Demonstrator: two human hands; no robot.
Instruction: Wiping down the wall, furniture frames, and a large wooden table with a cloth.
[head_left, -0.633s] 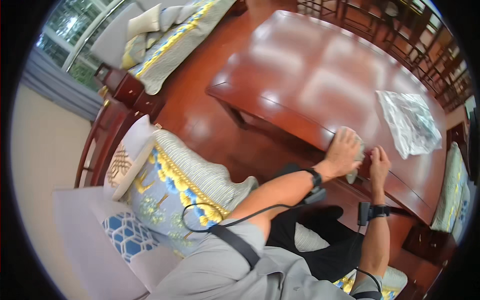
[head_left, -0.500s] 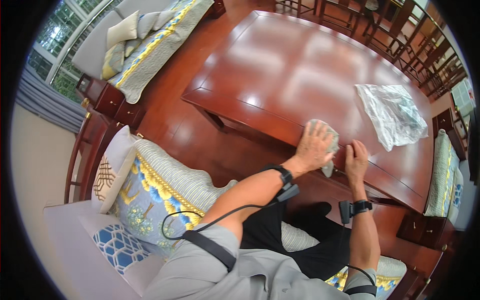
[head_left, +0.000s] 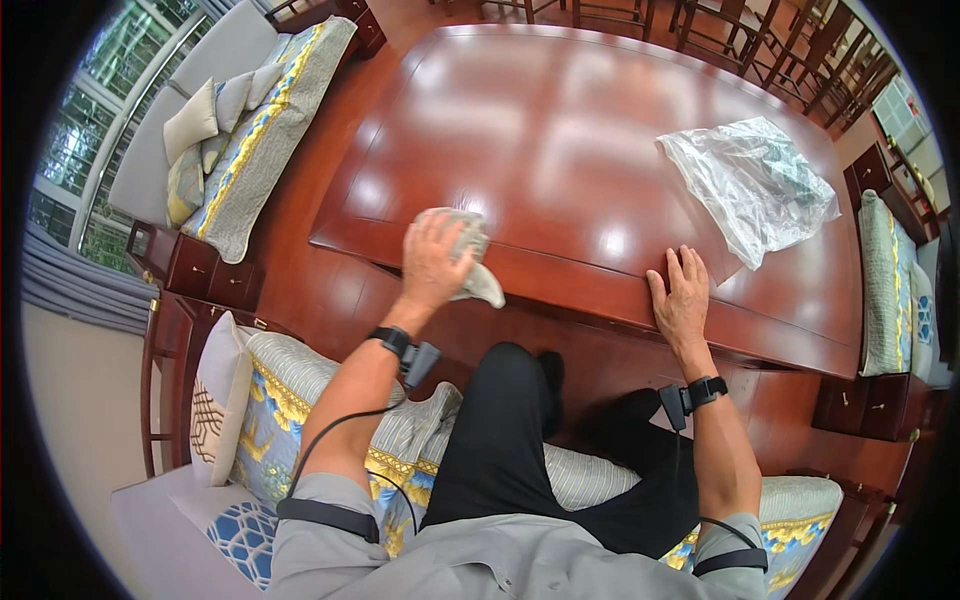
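Observation:
Under my left hand (head_left: 433,262) is a pale grey-beige cloth (head_left: 468,232), pressed on the near left edge of a large, glossy red-brown wooden table (head_left: 540,180). Part of the cloth hangs over that edge. My left fingers lie outstretched over the cloth and are slightly blurred; the palm side is hidden. Farther right, my right hand (head_left: 682,298) rests on the near edge of the tabletop, fingers extended, holding nothing. Beyond it on the table lies a crumpled clear plastic bag (head_left: 755,185) with something greenish inside that I cannot make out.
A cushioned sofa (head_left: 270,130) stands beyond the table's left side, and another seat (head_left: 885,285) at the right. Dark wooden chairs (head_left: 740,35) line the far side. Patterned cushions (head_left: 215,400) lie close on my left. Small drawer cabinets (head_left: 210,270) stand between the seats.
My left hand has swept the cloth leftward along the table's near edge. My right hand has flattened from curled fingers onto the edge. The whole view has shifted slightly.

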